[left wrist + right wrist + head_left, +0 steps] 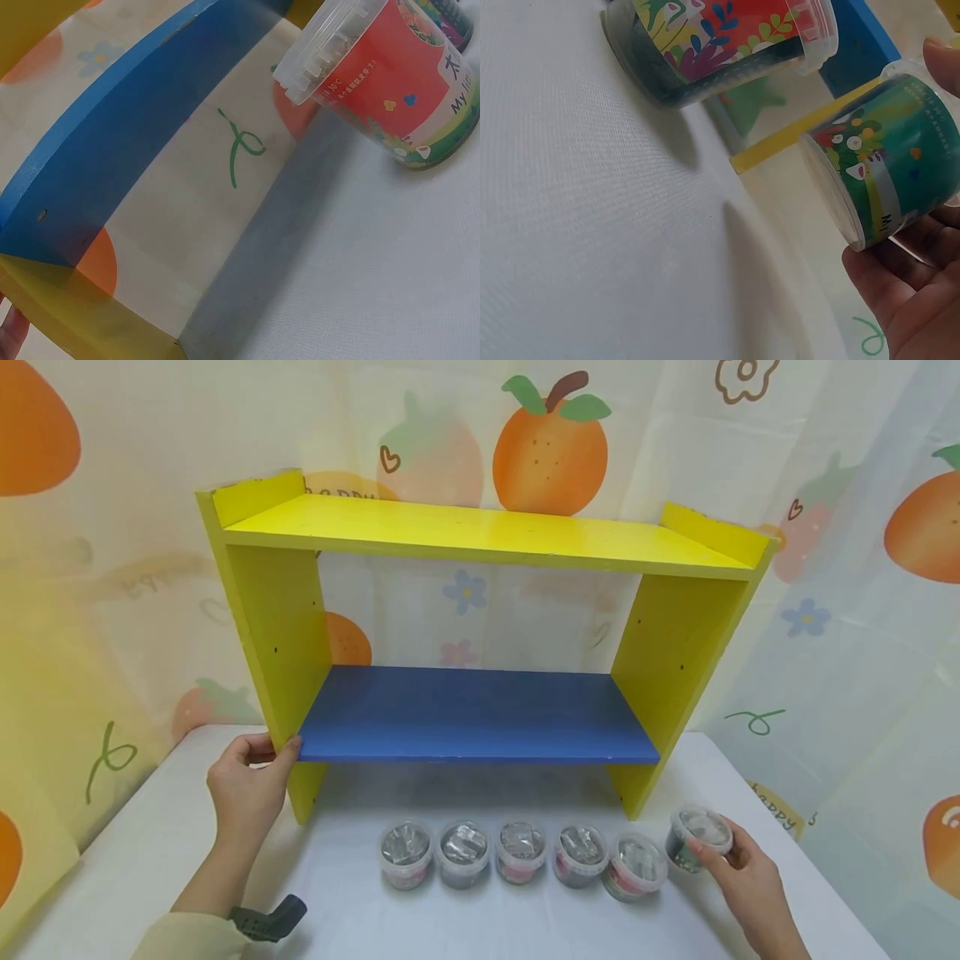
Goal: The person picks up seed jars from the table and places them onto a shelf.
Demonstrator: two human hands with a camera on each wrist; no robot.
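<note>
My left hand (251, 789) grips the left side panel of a yellow and blue shelf unit (480, 752), its thumb by the front corner of the blue board and its fingers around the outer side. In my right hand (753, 881) is a small clear-lidded tub (892, 161) with a green label, held between thumb and fingers. This tub appears slightly off the table, at the right end of a row. The nearest tub in the row (636, 867) has a red label and stands just left of it, apart.
Several similar lidded tubs (461, 856) stand in a row on the white table (480, 927) before the shelf unit. Grey shiny packets show through their lids. A fruit-printed curtain (847, 693) hangs behind. A dark strap (270, 920) is on my left wrist.
</note>
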